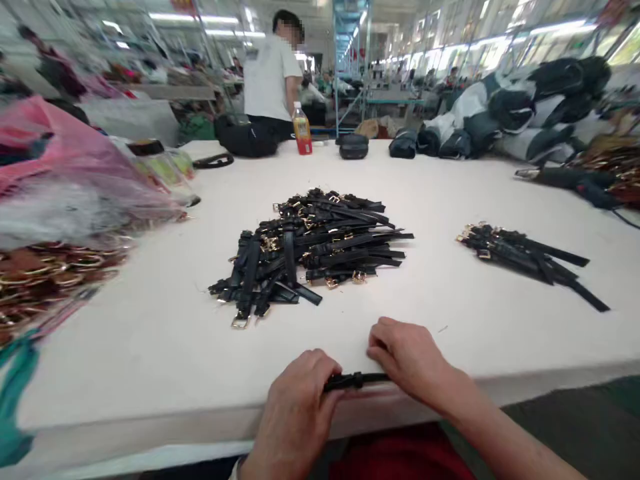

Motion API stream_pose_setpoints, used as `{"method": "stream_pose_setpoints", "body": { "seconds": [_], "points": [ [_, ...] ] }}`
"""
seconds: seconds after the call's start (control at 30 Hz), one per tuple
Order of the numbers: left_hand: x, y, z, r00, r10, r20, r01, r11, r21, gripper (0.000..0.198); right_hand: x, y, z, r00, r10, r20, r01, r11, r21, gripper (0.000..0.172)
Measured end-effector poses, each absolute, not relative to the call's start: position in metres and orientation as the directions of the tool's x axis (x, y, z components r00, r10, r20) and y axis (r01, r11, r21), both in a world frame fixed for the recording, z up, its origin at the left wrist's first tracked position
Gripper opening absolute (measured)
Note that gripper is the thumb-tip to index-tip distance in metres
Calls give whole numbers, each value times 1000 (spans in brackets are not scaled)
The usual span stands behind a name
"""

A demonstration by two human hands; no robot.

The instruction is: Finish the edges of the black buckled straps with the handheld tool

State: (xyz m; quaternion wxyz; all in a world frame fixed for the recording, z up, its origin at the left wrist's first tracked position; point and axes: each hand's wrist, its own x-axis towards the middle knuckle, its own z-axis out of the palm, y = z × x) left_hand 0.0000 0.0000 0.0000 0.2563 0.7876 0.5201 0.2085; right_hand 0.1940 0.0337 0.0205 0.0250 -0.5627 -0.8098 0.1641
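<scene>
My left fingers (326,366) clamped on black keeper-loop strap (356,381) | right fingers (384,339) curled beside it, can't tell if gripping | spans between both, seemingly for steadiness | buckle-strap pile (345,248) beyond fingers

Bright, even light; long white ceiling tube lamps (173,17) and pale glass windows (625,52) glare; background soft; side edges stretched, smeared.
</scene>
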Motion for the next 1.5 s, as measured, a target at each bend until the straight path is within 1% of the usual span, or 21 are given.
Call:
{"method": "stream_pose_setpoints", "body": {
  "seconds": [0.07,0.13,0.17,0.2,0.27,0.33,0.37,0.43,0.5,0.57,0.6,0.67,0.73,0.8,0.93,1.07,1.13,1.2,1.33,1.43,1.5],
  "points": [
    [-9,-3,0,341,937,75,720,-312,620,20,228,26,21,-276,932,-234,957,243,-161,22],
    [-16,-5,1,311,943,115,721,-313,619,20,261,19,22,-186,952,-245,983,177,-56,27],
    [-18,-5,1,297,944,144,719,-320,617,20,275,17,24,-115,969,-219,993,116,-10,29],
    [-19,-6,1,284,941,182,715,-334,614,21,287,15,25,-77,986,-145,997,78,-2,31],
    [-19,-7,2,265,923,280,702,-384,599,23,297,10,30,-70,996,60,992,76,-100,39],
    [-16,-8,4,254,880,402,685,-457,567,26,285,5,38,-152,971,187,936,202,-287,43],
    [-14,-9,5,250,851,462,676,-495,546,27,273,2,41,-222,956,191,878,282,-386,43],
    [-11,-11,8,246,792,559,658,-560,504,29,240,-4,48,-394,913,108,739,384,-554,40],
    [-9,-15,10,241,748,618,648,-598,471,29,208,-9,52,-500,866,2,652,378,-657,31],
    [-9,-19,11,230,732,642,649,-606,459,29,185,-13,51,-515,854,-71,629,320,-708,14],
    [-9,-21,11,219,736,640,652,-599,465,30,178,-14,50,-505,859,-89,624,292,-725,9],
    [-9,-24,11,194,761,618,649,-572,501,30,172,-15,45,-478,874,-93,607,252,-754,8],
    [-10,-27,12,163,812,561,630,-523,574,30,172,-15,39,-474,876,-83,575,237,-783,7],
    [-12,-29,15,147,881,449,589,-443,676,31,174,-15,34,-478,875,-81,536,218,-815,7],
    [-19,-35,25,207,966,152,467,-234,852,39,175,-15,30,-453,887,-92,482,157,-862,18],
    [-22,-36,33,259,966,16,342,-107,934,20,174,-17,33,-449,887,-103,468,136,-873,13],
    [-21,-34,35,270,963,-11,303,-74,950,13,174,-18,35,-451,888,-84,467,154,-871,9],
    [-18,-32,36,272,962,-15,270,-62,961,13,174,-19,36,-459,886,-58,453,177,-874,8],
    [-10,-35,34,231,973,7,244,-64,968,20,172,-19,29,-499,864,-67,445,189,-876,13],
    [-3,-42,31,178,984,29,262,-76,962,24,175,-19,18,-518,851,-88,494,214,-843,11],
    [-3,-47,30,154,987,46,286,-89,954,28,185,-17,10,-524,850,-59,518,263,-814,15]
  ]
}}
